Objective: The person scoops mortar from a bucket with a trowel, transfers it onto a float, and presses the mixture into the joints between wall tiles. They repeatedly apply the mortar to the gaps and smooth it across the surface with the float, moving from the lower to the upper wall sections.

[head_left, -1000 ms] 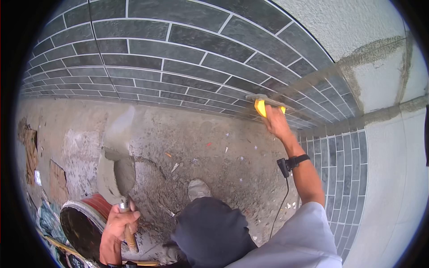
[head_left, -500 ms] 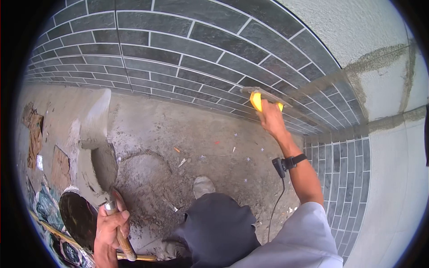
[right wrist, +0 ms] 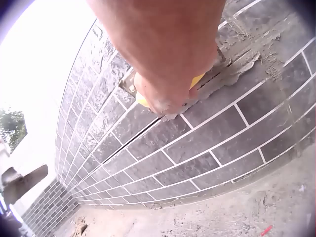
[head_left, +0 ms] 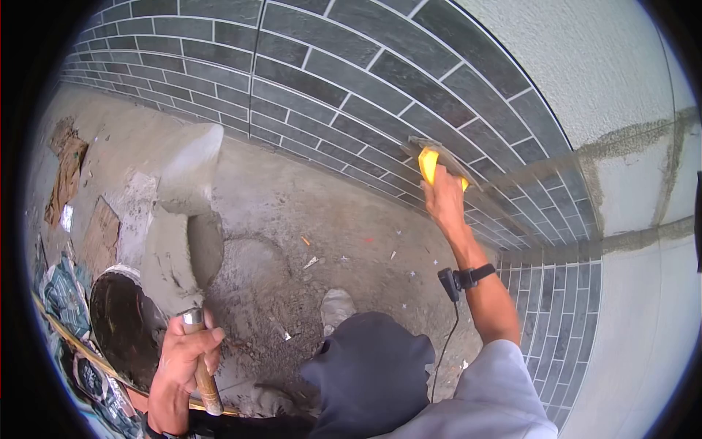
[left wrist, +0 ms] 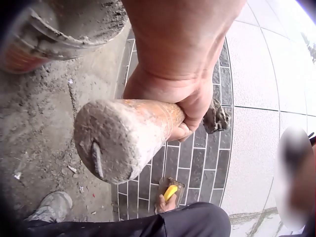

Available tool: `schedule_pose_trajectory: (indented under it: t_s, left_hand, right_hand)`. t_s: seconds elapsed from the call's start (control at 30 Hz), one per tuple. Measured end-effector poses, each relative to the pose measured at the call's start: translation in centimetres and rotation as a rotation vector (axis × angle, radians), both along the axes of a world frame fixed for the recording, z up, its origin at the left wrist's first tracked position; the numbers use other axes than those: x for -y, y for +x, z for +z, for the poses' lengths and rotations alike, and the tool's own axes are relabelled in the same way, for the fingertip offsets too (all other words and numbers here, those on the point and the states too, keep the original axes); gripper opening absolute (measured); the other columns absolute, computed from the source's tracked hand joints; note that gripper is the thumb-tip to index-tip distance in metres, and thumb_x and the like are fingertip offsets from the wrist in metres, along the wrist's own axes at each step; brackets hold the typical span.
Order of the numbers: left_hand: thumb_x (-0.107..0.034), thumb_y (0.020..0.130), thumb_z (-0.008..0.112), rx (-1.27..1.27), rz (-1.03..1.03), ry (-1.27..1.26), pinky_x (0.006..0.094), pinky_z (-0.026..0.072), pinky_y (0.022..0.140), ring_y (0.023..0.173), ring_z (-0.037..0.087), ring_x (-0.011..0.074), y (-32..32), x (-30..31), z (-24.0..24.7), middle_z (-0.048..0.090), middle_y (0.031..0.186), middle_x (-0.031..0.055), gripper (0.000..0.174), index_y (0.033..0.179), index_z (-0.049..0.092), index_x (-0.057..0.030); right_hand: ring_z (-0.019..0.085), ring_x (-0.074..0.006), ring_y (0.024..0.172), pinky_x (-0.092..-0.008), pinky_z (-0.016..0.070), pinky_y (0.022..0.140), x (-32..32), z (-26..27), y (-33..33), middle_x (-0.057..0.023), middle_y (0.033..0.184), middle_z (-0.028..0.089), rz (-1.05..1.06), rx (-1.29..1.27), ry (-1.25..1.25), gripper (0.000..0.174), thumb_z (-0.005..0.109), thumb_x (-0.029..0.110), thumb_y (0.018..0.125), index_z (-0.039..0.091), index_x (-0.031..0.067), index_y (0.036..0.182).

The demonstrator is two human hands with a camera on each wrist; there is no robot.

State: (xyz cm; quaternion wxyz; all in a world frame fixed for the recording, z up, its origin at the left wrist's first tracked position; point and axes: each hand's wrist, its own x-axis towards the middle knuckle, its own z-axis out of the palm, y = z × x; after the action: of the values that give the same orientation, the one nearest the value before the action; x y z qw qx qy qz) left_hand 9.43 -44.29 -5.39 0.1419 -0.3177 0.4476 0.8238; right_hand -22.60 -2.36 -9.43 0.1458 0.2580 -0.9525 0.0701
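Note:
My left hand point(head_left: 181, 358) grips the wooden handle of a trowel point(head_left: 172, 256), its wide blade loaded with wet grey mortar, over the floor at the left. In the left wrist view, the mortar-crusted butt of the handle point(left wrist: 108, 143) faces the camera. My right hand point(head_left: 444, 197) holds the yellow handle of a finishing trowel point(head_left: 428, 164), its flat plate against the dark tiled wall point(head_left: 314, 69). In the right wrist view, wet mortar point(right wrist: 237, 74) smears the tiles beside this trowel; my wrist hides much of the tool.
A mortar-coated bucket point(head_left: 124, 314) stands beside my left hand. Cardboard scraps point(head_left: 102, 233) and crumpled bags point(head_left: 66, 293) lie at far left. Small debris dots the concrete floor point(head_left: 292, 197). A second tiled wall point(head_left: 556, 307) meets the first at the right.
The head view has turned left. My right hand has slid its trowel leftward along the wall, towards the vertical joint. The loaded trowel in my left hand has shifted over beside the bucket.

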Motion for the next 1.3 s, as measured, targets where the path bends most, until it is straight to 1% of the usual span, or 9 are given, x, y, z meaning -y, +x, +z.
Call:
schedule_pose_trajectory:
  t_s: [0.27,0.37,0.53,0.6,0.63,0.73,0.9,1.1,1.3]
  left_hand:
    - [-0.001,0.082,0.068,0.016,-0.061,-0.017,0.0276,0.0372,0.035,0.038,0.048,0.0138,0.1,0.0,-0.2,0.050,0.053,0.0038,0.018,0.078,0.051,-0.0064]
    - [0.000,0.081,0.067,0.028,-0.079,-0.035,0.0274,0.0377,0.036,0.039,0.048,0.0139,0.2,0.1,-0.2,0.051,0.053,0.0040,0.018,0.077,0.051,-0.0063]
    - [0.000,0.081,0.067,0.028,-0.102,-0.045,0.0278,0.0373,0.035,0.038,0.048,0.0140,0.7,0.3,-1.0,0.050,0.053,0.0038,0.017,0.078,0.052,-0.0057]
    - [0.000,0.081,0.068,0.031,-0.096,-0.029,0.0279,0.0371,0.035,0.038,0.048,0.0143,0.6,0.1,-1.3,0.050,0.053,0.0038,0.017,0.078,0.052,-0.0056]
    - [0.000,0.081,0.068,0.034,-0.069,-0.020,0.0280,0.0370,0.034,0.037,0.047,0.0145,0.5,0.0,-1.3,0.050,0.052,0.0037,0.017,0.078,0.052,-0.0055]
    - [0.000,0.080,0.068,0.039,-0.080,-0.042,0.0281,0.0370,0.034,0.036,0.046,0.0151,0.2,-0.4,-1.3,0.049,0.052,0.0040,0.017,0.079,0.052,-0.0050]
    - [0.000,0.080,0.068,0.056,-0.093,-0.037,0.0278,0.0369,0.034,0.036,0.046,0.0153,0.3,-0.6,-1.7,0.049,0.052,0.0041,0.017,0.080,0.052,-0.0049]
    - [0.000,0.081,0.067,0.059,-0.053,-0.051,0.0268,0.0377,0.033,0.035,0.045,0.0146,0.6,-0.5,-1.5,0.048,0.052,0.0039,0.017,0.081,0.051,-0.0048]
    - [0.000,0.081,0.066,0.002,-0.006,-0.062,0.0263,0.0377,0.032,0.034,0.045,0.0141,1.0,-0.1,-1.4,0.046,0.051,0.0032,0.018,0.083,0.049,-0.0056]
  right_hand:
    - [0.061,-0.0420,0.085,-0.0493,0.0422,0.074,6.0,0.2,-1.8,-0.0223,0.086,0.064,0.084,0.148,0.065,0.032,0.068,0.012,0.083,0.050,0.0005,0.106]
    - [0.061,-0.0421,0.084,-0.0492,0.0419,0.074,4.4,-0.6,-0.6,-0.0226,0.085,0.063,0.026,-0.088,-0.061,0.033,0.068,0.012,0.083,0.050,-0.0002,0.108]
    - [0.060,-0.0376,0.078,-0.0448,0.0431,0.072,-3.4,-1.7,3.8,-0.0181,0.081,0.061,-0.093,0.064,-0.208,0.030,0.068,0.013,0.084,0.052,0.0022,0.107]
    - [0.058,-0.0242,0.070,-0.0376,0.0452,0.064,-6.6,-3.2,5.4,-0.0082,0.075,0.057,-0.294,0.331,-0.847,0.025,0.066,0.017,0.089,0.053,0.0049,0.106]
    - [0.058,-0.0242,0.070,-0.0376,0.0452,0.064,-7.3,-3.5,6.2,-0.0082,0.075,0.057,-0.319,0.316,-0.851,0.025,0.066,0.017,0.089,0.053,0.0049,0.106]
    - [0.047,-0.0120,0.054,-0.0316,0.0452,0.055,-8.8,-5.1,6.5,0.0009,0.067,0.048,-0.706,0.415,-1.963,0.023,0.052,0.034,0.098,0.055,0.0110,0.100]
    - [0.045,-0.0117,0.052,-0.0314,0.0450,0.056,-10.2,-8.7,2.0,0.0022,0.064,0.050,-0.511,0.389,-2.303,0.037,0.039,0.045,0.100,0.056,0.0123,0.100]
    - [0.046,-0.0119,0.052,-0.0316,0.0447,0.056,3.3,-9.2,-0.7,0.0021,0.064,0.049,-0.214,0.566,-2.469,0.037,0.037,0.046,0.102,0.055,0.0140,0.099]
    - [0.047,-0.0128,0.053,-0.0330,0.0446,0.056,16.6,-8.6,-0.7,0.0016,0.068,0.048,-0.282,0.783,-2.501,0.037,0.045,0.048,0.099,0.051,0.0120,0.093]
